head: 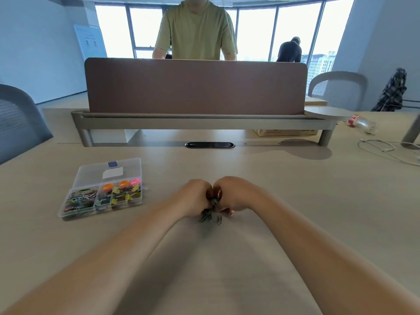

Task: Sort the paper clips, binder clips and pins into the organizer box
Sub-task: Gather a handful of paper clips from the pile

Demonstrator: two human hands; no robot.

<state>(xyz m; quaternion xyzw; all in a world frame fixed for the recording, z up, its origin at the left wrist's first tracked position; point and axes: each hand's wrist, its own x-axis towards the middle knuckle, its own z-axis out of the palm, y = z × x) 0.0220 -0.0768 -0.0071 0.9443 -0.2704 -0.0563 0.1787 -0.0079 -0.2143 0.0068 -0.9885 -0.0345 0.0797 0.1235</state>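
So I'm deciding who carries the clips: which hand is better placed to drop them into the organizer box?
Probably the left hand. The organizer box sits open on that hand's side of the desk, so the right hand would have to cross over. Both are bunched over the dark clips.

The pale wood-grain table (284, 201) carries an open clear organizer box (102, 196) at left, its lid laid back. Near the middle lie dark binder clips (206, 216) and a silver paper clip (219, 219) just beside them. At far right lie a plastic bottle (361, 124) on its side and a white cable (386, 150).
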